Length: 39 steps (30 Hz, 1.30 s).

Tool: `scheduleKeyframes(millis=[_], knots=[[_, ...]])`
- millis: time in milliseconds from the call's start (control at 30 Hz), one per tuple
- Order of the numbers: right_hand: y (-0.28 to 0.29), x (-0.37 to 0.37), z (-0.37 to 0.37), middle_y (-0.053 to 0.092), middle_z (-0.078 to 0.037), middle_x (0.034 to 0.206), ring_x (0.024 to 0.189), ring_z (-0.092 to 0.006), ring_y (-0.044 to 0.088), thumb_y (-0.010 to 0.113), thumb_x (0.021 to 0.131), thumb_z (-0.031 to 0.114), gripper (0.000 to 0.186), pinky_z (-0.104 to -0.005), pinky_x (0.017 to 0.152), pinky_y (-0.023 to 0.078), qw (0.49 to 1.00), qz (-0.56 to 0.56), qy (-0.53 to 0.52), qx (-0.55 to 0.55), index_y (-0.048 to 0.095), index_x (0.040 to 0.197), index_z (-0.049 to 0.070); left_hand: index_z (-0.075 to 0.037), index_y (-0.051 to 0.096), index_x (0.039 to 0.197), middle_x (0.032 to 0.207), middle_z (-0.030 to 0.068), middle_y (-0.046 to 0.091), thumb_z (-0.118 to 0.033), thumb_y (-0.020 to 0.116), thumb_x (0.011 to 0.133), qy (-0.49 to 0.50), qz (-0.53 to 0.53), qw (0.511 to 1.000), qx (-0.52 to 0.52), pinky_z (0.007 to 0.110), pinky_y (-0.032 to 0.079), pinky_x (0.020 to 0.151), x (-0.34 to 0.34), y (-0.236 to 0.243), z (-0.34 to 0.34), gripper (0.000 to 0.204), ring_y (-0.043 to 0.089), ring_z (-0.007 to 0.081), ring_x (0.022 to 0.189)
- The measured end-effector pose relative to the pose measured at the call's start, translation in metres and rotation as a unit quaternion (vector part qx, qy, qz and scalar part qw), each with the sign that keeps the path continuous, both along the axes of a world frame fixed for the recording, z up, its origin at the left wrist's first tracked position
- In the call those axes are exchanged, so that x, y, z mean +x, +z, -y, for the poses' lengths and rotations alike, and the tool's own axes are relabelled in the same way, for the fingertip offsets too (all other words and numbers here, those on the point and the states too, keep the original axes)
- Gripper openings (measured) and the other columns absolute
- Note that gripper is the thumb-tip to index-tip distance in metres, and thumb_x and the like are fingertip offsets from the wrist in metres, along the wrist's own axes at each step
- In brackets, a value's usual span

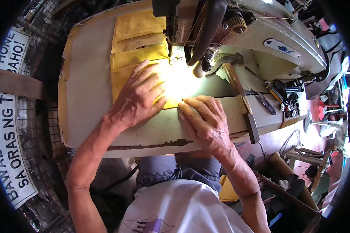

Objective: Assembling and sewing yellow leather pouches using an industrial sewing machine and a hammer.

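Note:
My left hand (pixel 140 91) lies on a yellow fabric piece (pixel 124 77) with pockets or folded panels, fingers apart, fingertips toward the sewing machine's needle area. My right hand (pixel 204 122) has its fingers bent together at the fabric's lower right edge, apparently gripping it; its thumb is mostly hidden. The sewing machine (pixel 284 42) stands over the fabric at the upper right, its presser and needle area partly lost in bright lamp glare, which also washes out part of the cloth.
The worn table (pixel 85 50) carries a wooden bar (pixel 240 99), scissors (pixel 266 104), a cutter (pixel 275 93) and bobbins (pixel 291 110) at the right. Wire mesh with printed signs (pixel 9 147) borders the left. Rolls (pixel 307 194) and clutter lie on the lower right.

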State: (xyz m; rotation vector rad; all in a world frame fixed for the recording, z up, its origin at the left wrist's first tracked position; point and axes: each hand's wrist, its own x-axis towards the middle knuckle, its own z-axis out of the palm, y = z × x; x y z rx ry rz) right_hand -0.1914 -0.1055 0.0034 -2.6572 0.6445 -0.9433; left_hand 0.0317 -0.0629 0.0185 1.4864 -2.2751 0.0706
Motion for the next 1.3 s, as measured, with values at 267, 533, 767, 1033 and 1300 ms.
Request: scheduleKeyframes(millis=[267,533,767,1033,1300], knots=[[-0.004,-0.002,-0.001,0.066,-0.008,0.109,0.098,-0.0265,0.061,0.072,0.079,0.008,0.029,-0.0409,0.086,0.048,0.999,-0.035,0.017,-0.025,0.068,0.106,0.003,-0.004,0.065,0.111,0.119,0.0140,0.061,-0.029,0.070,0.084,0.003,-0.019,1.000,-0.009,0.049,0.036,0.111,0.002,-0.005,-0.001,0.037,0.054,0.0311,0.121],[0.025,-0.090,0.018,0.067,-0.012,0.116,0.112,-0.0303,0.060,0.068,0.084,0.003,0.026,-0.0419,0.097,0.047,0.982,-0.013,-0.181,-0.049,0.069,0.110,0.005,-0.004,0.065,0.111,0.119,0.0131,0.060,-0.030,0.070,0.082,0.010,-0.034,0.999,0.015,0.049,0.035,0.113,0.010,-0.001,0.008,0.039,0.053,0.0305,0.122],[-0.009,-0.175,0.091,0.056,-0.017,0.133,0.125,-0.0316,0.052,0.058,0.096,0.010,0.035,-0.0414,0.105,0.041,0.916,-0.016,-0.366,-0.165,0.058,0.130,0.001,-0.007,0.065,0.111,0.120,0.0108,0.059,-0.029,0.071,0.080,-0.004,-0.041,0.999,0.009,0.050,0.036,0.112,0.028,-0.010,0.029,0.039,0.052,0.0292,0.123],[-0.028,-0.171,0.090,0.049,-0.017,0.142,0.129,-0.0303,0.049,0.051,0.101,0.017,0.043,-0.0392,0.098,0.046,0.907,0.024,-0.408,-0.098,0.046,0.142,0.003,-0.009,0.065,0.109,0.121,0.0073,0.056,-0.027,0.073,0.079,-0.008,-0.018,1.000,-0.004,0.048,0.038,0.112,0.044,-0.015,0.043,0.036,0.053,0.0283,0.121],[-0.031,-0.172,0.089,0.049,-0.018,0.141,0.123,-0.0314,0.053,0.051,0.101,0.017,0.044,-0.0408,0.099,0.044,0.906,0.064,-0.415,-0.053,0.046,0.142,0.003,-0.010,0.065,0.112,0.120,0.0075,0.057,-0.030,0.076,0.078,-0.010,-0.049,0.999,0.011,0.047,0.038,0.112,0.053,-0.015,0.057,0.041,0.052,0.0282,0.121]])
